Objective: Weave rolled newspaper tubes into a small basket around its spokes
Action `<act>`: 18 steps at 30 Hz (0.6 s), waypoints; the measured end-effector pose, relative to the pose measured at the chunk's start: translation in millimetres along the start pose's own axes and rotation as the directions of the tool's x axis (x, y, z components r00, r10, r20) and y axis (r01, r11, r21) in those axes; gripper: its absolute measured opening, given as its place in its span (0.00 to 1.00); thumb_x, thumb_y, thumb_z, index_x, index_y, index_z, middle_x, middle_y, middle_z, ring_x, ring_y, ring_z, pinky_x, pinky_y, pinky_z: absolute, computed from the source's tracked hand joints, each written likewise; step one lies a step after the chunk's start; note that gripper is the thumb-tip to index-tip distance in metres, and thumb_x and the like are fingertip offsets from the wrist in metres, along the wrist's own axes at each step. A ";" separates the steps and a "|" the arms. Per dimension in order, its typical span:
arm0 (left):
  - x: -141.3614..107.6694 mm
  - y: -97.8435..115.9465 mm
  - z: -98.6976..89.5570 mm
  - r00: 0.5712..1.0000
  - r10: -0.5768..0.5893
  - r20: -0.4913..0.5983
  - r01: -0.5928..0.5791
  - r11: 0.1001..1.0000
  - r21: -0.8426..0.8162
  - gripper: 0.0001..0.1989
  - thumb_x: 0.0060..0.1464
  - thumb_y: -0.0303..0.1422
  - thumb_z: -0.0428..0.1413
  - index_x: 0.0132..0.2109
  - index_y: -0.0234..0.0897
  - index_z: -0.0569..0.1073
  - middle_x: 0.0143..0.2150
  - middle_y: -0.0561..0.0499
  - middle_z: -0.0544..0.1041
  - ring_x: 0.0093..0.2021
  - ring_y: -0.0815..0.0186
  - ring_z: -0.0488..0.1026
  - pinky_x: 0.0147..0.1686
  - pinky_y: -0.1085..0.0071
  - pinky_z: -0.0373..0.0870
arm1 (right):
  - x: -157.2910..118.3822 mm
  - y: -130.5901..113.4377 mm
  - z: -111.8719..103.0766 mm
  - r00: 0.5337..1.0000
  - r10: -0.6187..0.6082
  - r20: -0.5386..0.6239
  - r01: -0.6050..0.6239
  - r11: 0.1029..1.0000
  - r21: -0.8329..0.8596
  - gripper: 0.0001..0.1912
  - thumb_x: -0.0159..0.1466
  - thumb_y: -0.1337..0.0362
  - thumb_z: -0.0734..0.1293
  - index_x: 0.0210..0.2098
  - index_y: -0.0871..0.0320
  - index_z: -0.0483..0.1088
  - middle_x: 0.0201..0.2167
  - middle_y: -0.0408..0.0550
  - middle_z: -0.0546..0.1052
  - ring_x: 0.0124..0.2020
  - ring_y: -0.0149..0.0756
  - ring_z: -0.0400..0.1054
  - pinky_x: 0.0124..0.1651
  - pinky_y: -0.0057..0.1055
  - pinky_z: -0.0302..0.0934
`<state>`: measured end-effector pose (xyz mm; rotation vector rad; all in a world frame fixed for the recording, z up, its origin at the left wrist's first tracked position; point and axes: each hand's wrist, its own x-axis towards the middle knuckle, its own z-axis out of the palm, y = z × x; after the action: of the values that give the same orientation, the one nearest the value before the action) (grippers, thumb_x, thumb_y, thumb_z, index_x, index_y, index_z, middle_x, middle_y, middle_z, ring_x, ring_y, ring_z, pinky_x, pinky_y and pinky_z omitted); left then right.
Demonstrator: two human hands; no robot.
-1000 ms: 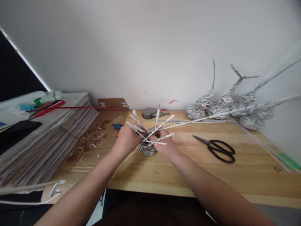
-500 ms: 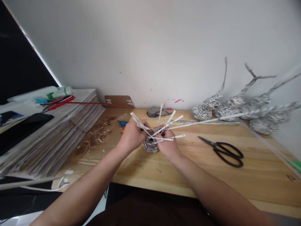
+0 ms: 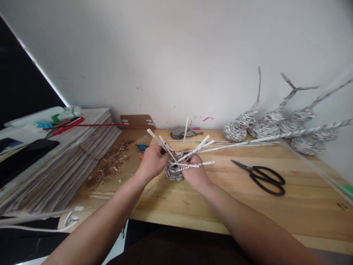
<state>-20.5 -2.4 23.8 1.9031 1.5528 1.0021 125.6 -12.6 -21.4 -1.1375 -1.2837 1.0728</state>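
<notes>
The small woven basket [image 3: 174, 176] sits between my hands over the worktop [image 3: 176, 206], mouth upward, paper sticks [image 3: 194, 150] fanning out from its rim. It is squat, with no marked long axis. My left hand [image 3: 157, 159] is closed on its left side, my right hand [image 3: 195, 168] on its right; neither is clearly nearer. Fingertips are partly hidden: which sticks they pinch, I cannot tell. One long strand [image 3: 259, 139] extends rightward, on my right hand's side, beyond the scissors [image 3: 251, 169], which lie apart.
</notes>
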 end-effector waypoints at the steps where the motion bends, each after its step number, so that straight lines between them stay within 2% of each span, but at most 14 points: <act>1: 0.1 -1.0 0.4 1.000 -0.011 0.005 0.011 0.999 -0.041 0.04 0.51 0.32 0.58 0.32 0.36 0.74 0.28 0.52 0.77 0.30 0.65 0.73 0.32 0.72 0.66 | 0.1 0.7 0.1 1.000 0.000 0.000 0.000 1.000 0.001 0.04 0.57 0.63 0.64 0.28 0.56 0.69 0.26 0.45 0.79 0.30 0.37 0.74 0.34 0.29 0.65; 4: 0.1 -0.6 0.6 0.998 -0.047 0.038 0.051 0.992 -0.112 0.09 0.47 0.33 0.61 0.37 0.36 0.76 0.31 0.51 0.80 0.31 0.65 0.75 0.33 0.71 0.68 | 0.1 3.9 0.3 1.000 -0.002 -0.028 0.001 1.000 -0.029 0.04 0.57 0.63 0.65 0.31 0.57 0.70 0.28 0.46 0.79 0.31 0.38 0.74 0.36 0.31 0.66; 6: 0.1 1.7 0.4 0.996 -0.062 0.059 0.067 0.994 -0.087 0.08 0.46 0.34 0.63 0.35 0.36 0.77 0.30 0.52 0.80 0.31 0.65 0.75 0.32 0.72 0.68 | 0.0 5.7 0.2 0.999 -0.007 -0.036 0.005 0.998 -0.065 0.04 0.57 0.63 0.65 0.32 0.57 0.70 0.28 0.46 0.78 0.31 0.38 0.74 0.36 0.31 0.66; 9: 0.4 3.5 1.9 0.999 -0.039 0.033 0.040 0.999 -0.026 0.05 0.47 0.33 0.62 0.29 0.37 0.75 0.26 0.53 0.78 0.28 0.66 0.74 0.30 0.72 0.66 | -0.1 7.4 -0.1 0.999 -0.027 -0.021 0.025 0.996 -0.082 0.03 0.58 0.64 0.65 0.31 0.56 0.70 0.27 0.45 0.78 0.30 0.38 0.74 0.36 0.31 0.66; 14: -0.5 -2.2 5.8 1.000 0.019 -0.015 -0.020 1.000 -0.007 0.07 0.51 0.34 0.59 0.28 0.36 0.72 0.26 0.52 0.77 0.28 0.66 0.73 0.27 0.73 0.64 | -0.3 8.3 0.0 0.999 -0.045 -0.007 0.044 0.996 -0.079 0.03 0.59 0.65 0.65 0.33 0.56 0.71 0.29 0.46 0.80 0.32 0.38 0.75 0.37 0.31 0.67; 18: 1.0 -2.4 2.0 1.000 -0.013 0.024 0.013 1.000 -0.004 0.06 0.48 0.34 0.62 0.31 0.36 0.76 0.28 0.51 0.80 0.30 0.65 0.76 0.30 0.72 0.68 | -1.0 5.5 0.2 0.999 -0.032 -0.006 0.031 0.996 -0.082 0.02 0.59 0.66 0.65 0.32 0.56 0.70 0.28 0.46 0.79 0.31 0.37 0.75 0.36 0.30 0.67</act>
<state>-20.4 -0.7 21.0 1.8929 1.5471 0.9725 125.6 -12.9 -27.0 -1.1774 -1.3462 0.9999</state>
